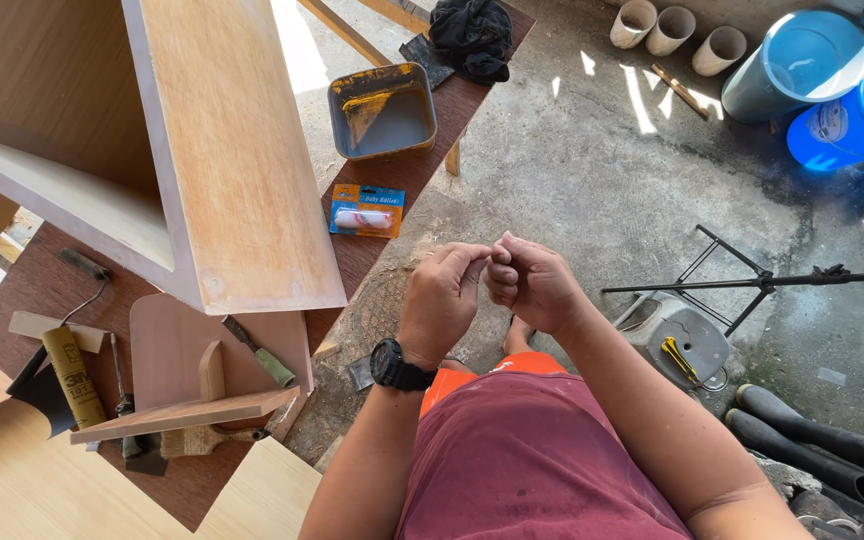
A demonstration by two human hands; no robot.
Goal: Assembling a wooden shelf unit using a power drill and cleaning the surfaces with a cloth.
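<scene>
Left hand: raised over the lap, black wristwatch on the wrist, fingers curled and pinched toward the other hand; whatever sits between the fingertips too small to make out.
Right hand: closed in a loose fist, fingertips touching those of the left, apparently picking at the same tiny thing.
Workbench: to the left, bearing a large plywood cabinet, a grey paint tray with yellow residue, a packaged mini roller, a screwdriver and a brush.
Floor: rough concrete, blue barrels far right, black boots near right, a tripod just beside the right arm.
Risk, small item: likely lost in the cracked concrete if the pinch slips.
Risk, skin: possibly broken by hard picking at a fingertip.
Risk, tripod: close enough for a swinging elbow to catch a leg.
</scene>
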